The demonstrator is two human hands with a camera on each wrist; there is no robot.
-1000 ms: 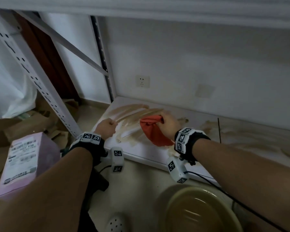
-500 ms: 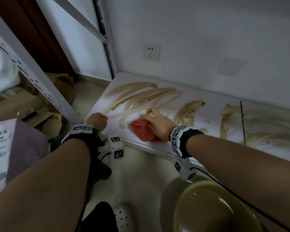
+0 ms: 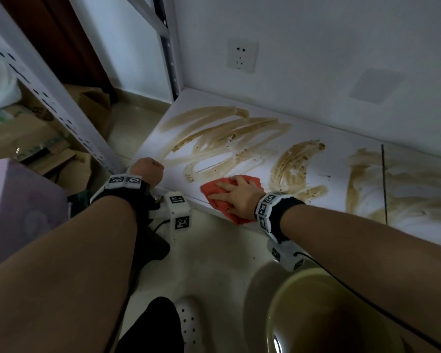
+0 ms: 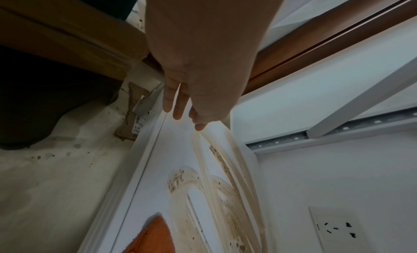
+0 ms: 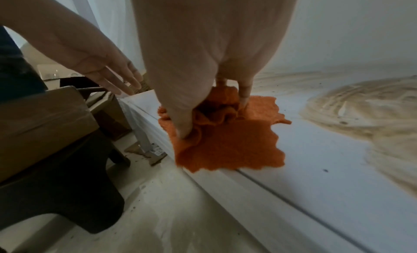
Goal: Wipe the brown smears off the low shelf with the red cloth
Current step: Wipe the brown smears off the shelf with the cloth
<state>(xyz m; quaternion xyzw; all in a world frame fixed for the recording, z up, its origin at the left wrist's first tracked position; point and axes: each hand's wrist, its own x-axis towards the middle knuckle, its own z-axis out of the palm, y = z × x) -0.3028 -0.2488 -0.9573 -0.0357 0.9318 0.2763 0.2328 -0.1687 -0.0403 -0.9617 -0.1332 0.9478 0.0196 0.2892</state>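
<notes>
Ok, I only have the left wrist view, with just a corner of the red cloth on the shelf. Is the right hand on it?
Observer: Yes. The right hand presses the red cloth onto the low shelf near its front edge, and the right wrist view shows thumb and fingers bunching it.
Operator: What lies past the cloth, away from my hand?
Observer: A thick, curved brown smear, apart from the cloth and not yet wiped.
Operator: Anything on the floor on that side?
Observer: A yellowish basin stands on the floor in front of the shelf, below the right forearm.
</notes>
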